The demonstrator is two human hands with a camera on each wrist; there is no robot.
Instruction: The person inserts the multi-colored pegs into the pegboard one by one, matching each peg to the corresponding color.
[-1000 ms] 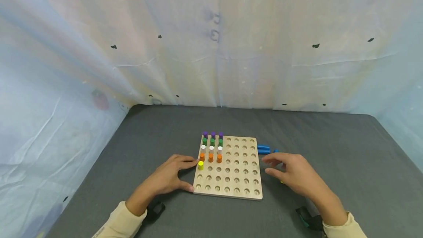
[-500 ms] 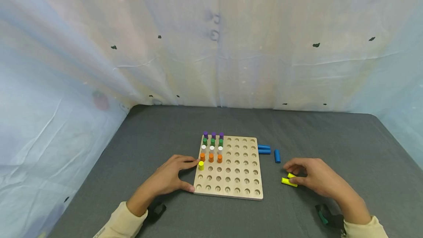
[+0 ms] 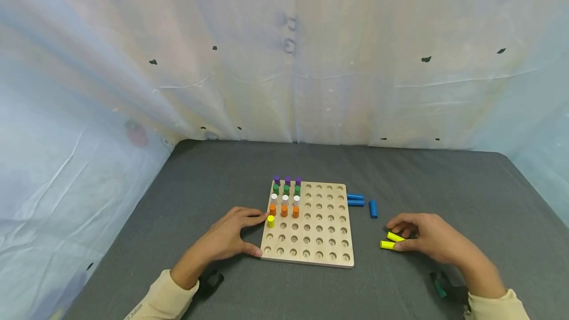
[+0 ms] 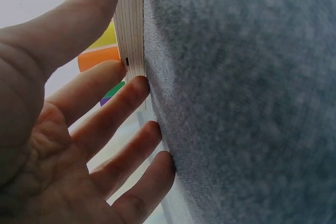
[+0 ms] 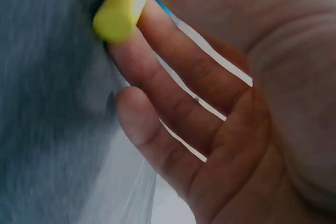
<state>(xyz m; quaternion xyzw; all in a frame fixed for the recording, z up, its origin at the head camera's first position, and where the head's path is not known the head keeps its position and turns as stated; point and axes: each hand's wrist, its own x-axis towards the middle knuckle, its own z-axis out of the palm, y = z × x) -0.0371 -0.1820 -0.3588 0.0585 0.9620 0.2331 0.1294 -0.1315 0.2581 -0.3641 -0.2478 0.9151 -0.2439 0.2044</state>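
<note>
A light wooden pegboard (image 3: 318,233) lies on the dark cloth, with rows of holes. My left hand (image 3: 231,232) rests at its left edge, thumb at the near corner and a fingertip higher up the side; in the left wrist view the fingers (image 4: 113,114) are spread along the board's edge. My right hand (image 3: 428,236), right of the board, has thumb and fingers about two yellow pegs lying side by side, a far yellow peg (image 3: 394,236) and a near yellow peg (image 3: 386,245). In the right wrist view, fingertips meet a yellow peg (image 5: 115,19), the thumb on the opposite side.
Purple pegs (image 3: 287,180), green pegs (image 3: 286,190), white pegs (image 3: 285,200) and orange pegs (image 3: 284,210) stand three to a row at the board's left. One yellow peg (image 3: 270,221) stands below them. Three blue pegs (image 3: 373,209) lie right of the board.
My right hand moved right from beside the board to the yellow pegs, uncovering a blue peg, and the yellow pegs have shifted slightly. The left hand stays at the board's edge.
</note>
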